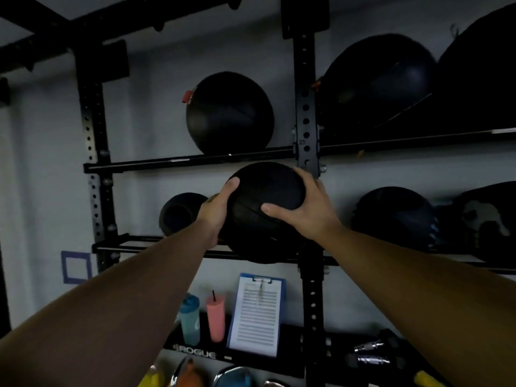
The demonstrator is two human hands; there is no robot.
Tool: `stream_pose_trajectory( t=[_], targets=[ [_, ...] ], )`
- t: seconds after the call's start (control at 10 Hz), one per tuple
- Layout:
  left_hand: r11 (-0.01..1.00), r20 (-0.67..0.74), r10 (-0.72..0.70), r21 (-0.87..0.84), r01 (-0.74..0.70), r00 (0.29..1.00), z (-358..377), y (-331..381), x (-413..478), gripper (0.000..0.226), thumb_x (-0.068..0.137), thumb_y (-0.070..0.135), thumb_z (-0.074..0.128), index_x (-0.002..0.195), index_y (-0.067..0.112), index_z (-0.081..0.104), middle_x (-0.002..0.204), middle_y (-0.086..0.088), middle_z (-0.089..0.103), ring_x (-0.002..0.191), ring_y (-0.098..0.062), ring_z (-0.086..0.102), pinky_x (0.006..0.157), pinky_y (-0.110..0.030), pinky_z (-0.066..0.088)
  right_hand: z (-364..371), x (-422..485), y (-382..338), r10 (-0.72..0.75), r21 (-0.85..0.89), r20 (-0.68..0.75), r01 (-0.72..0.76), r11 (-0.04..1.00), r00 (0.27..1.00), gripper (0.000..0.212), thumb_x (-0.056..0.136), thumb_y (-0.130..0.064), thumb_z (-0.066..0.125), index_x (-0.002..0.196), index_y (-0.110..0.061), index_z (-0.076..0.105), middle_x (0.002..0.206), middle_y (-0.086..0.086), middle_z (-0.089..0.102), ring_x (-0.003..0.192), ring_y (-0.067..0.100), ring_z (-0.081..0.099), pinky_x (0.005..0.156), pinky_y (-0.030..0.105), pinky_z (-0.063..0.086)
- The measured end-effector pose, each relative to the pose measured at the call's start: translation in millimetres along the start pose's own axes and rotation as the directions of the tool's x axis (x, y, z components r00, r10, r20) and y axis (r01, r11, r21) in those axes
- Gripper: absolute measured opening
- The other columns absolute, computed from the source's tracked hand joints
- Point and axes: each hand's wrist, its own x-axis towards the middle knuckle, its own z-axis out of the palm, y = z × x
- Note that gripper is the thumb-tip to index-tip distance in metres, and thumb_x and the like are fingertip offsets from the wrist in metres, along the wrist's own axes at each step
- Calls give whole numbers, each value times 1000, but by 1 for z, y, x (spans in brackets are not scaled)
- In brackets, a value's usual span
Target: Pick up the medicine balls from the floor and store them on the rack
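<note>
I hold a black textured medicine ball (265, 196) between both hands at the middle shelf of the black rack (192, 160). My left hand (216, 212) grips its left side and my right hand (304, 208) clasps its right side. The ball sits over the middle shelf rails (125, 244), just left of the centre upright (307, 127); whether it rests on them I cannot tell. A smaller black ball (178, 213) lies on the same shelf to its left. A large black ball (230, 114) rests on the shelf above.
More dark balls (377, 85) fill the upper right shelf, and others (396, 216) the middle right. Below stand a teal bottle (190, 319), a pink tumbler (215, 317) and a blue clipboard (257, 314). Dumbbells (368, 353) lie at lower right.
</note>
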Motion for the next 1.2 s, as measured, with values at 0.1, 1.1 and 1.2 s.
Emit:
stream_pose_trajectory(
  t=[0.1,1.1,1.2],
  targets=[
    [1000,27,-1,12,1,1000,1,-21,43,95,50,78,86,122,16,81,110,-12,86,103,-34,82,100,-51,63,19,24,28,12,-21,-6,-12,1000,1000,128,48,-85,84,158,-49,30,161,2,36,149,29,41,121,55,41],
    [915,166,114,366,-169,980,15,-186,316,55,95,53,76,137,18,68,124,11,69,115,-10,66,94,-21,50,166,170,252,128,-439,145,-53,897,981,91,100,-70,49,170,-31,6,174,9,19,157,35,20,125,51,27],
    [912,126,153,365,-189,980,30,-148,270,83,78,70,80,142,18,70,136,2,70,129,-18,65,110,-33,50,123,154,224,101,-432,151,-27,901,983,84,101,-67,49,169,-29,15,172,9,24,155,36,25,123,48,29]
  ],
)
